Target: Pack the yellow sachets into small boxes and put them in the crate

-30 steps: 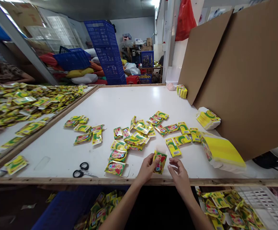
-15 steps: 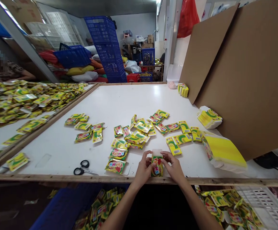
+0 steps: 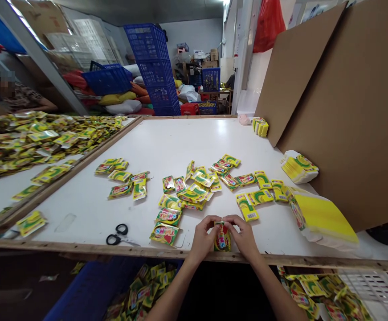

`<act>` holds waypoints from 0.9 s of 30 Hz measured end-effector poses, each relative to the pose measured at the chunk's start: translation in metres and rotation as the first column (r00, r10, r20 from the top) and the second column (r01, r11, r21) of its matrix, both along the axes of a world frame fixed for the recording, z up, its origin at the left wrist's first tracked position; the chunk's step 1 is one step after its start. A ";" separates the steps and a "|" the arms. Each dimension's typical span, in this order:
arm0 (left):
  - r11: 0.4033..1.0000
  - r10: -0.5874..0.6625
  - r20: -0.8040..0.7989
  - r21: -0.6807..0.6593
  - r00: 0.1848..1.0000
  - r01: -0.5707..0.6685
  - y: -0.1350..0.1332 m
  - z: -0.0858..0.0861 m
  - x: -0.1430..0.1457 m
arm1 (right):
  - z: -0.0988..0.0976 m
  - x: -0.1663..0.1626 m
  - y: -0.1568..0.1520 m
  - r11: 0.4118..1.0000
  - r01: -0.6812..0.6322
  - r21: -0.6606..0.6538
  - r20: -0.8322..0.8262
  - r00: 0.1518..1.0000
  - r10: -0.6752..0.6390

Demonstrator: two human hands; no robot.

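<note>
Between my hands at the table's near edge is a small printed carton (image 3: pixel 222 240), green, yellow and red with lettering. My left hand (image 3: pixel 206 236) pinches its upper left corner, thumb on the front. On the upper right corner, my right hand (image 3: pixel 241 234) presses with thumb and fingers. The carton's top edge is partly covered by the fingertips. Left of my left hand lie similar cartons (image 3: pixel 164 233) in a column, one with a pale flap sticking out. Beyond my hands is a loose pile of cartons (image 3: pixel 197 187).
Black-handled scissors (image 3: pixel 120 235) lie left on the white table (image 3: pixel 180 138). At right, a stack of flat yellow cartons (image 3: pixel 325 218) stands by cardboard sheets (image 3: pixel 344 116). A wooden rail (image 3: pixel 80 165) borders a heap of cartons (image 3: pixel 40 138), with a person behind it. Below is a blue crate (image 3: pixel 80 290).
The white flap that stood up at the carton's top no longer shows. Both hands have moved in to the top edge, fingertips closer together. The view has shifted slightly.
</note>
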State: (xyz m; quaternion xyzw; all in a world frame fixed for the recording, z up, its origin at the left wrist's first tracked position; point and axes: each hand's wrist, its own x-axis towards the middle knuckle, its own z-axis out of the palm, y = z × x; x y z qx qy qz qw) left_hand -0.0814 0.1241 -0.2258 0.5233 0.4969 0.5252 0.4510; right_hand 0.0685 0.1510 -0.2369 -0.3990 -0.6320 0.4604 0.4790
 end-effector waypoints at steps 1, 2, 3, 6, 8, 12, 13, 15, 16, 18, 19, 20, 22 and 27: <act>1.000 0.009 -0.020 -0.005 1.000 -0.009 0.000 0.001 -0.001 | 0.002 0.000 -0.001 1.000 -0.010 0.019 0.016 1.000 0.010; 1.000 0.020 -0.031 -0.009 0.999 -0.020 0.000 0.002 -0.001 | 0.004 0.001 -0.002 0.999 -0.008 0.032 0.026 1.000 0.007; 0.999 0.032 -0.036 -0.013 0.999 -0.032 0.000 0.003 -0.001 | 0.006 0.000 -0.004 0.999 0.004 0.039 0.031 1.000 -0.006; 0.997 0.073 -0.046 -0.022 0.996 -0.074 0.000 0.003 0.000 | 0.007 -0.002 -0.006 0.997 0.058 0.042 0.054 0.997 -0.060; 0.994 0.103 -0.046 -0.027 0.994 -0.104 0.000 0.001 0.002 | 0.005 -0.003 -0.006 0.996 0.083 0.026 0.075 0.994 -0.084; 0.989 0.140 -0.025 -0.045 0.990 -0.141 0.005 0.001 0.004 | 0.001 -0.003 0.000 0.994 0.102 -0.039 0.089 0.991 -0.098; 0.989 0.140 -0.010 -0.050 0.990 -0.140 0.007 0.001 0.004 | 0.001 -0.003 0.003 0.994 0.098 -0.047 0.089 0.992 -0.094; 0.989 0.137 0.021 -0.056 0.990 -0.136 0.009 0.001 0.005 | 0.002 -0.003 0.007 0.995 0.081 -0.050 0.092 0.993 -0.076; 0.989 0.136 0.032 -0.055 0.990 -0.134 0.009 0.001 0.005 | 0.002 -0.002 0.008 0.996 0.072 -0.049 0.094 0.993 -0.067; 0.991 0.129 0.043 -0.049 0.991 -0.127 0.008 0.000 0.005 | 0.001 -0.001 0.008 0.998 0.056 -0.042 0.093 0.994 -0.052; 0.992 0.121 0.046 -0.046 0.992 -0.119 0.006 -0.001 0.004 | 0.000 0.000 0.006 0.998 0.049 -0.040 0.087 0.995 -0.045; 0.993 0.108 0.051 -0.049 0.993 -0.105 0.004 -0.002 0.004 | -0.001 0.001 0.005 0.998 0.044 -0.038 0.076 0.996 -0.041; 0.995 0.075 0.074 -0.069 0.994 -0.070 -0.001 -0.003 0.003 | -0.004 0.002 0.000 0.999 0.038 -0.037 0.051 0.998 -0.036; 0.993 0.050 0.127 -0.116 0.991 -0.036 -0.004 -0.002 0.004 | -0.008 0.002 -0.008 0.998 0.040 -0.040 0.036 0.999 -0.039</act>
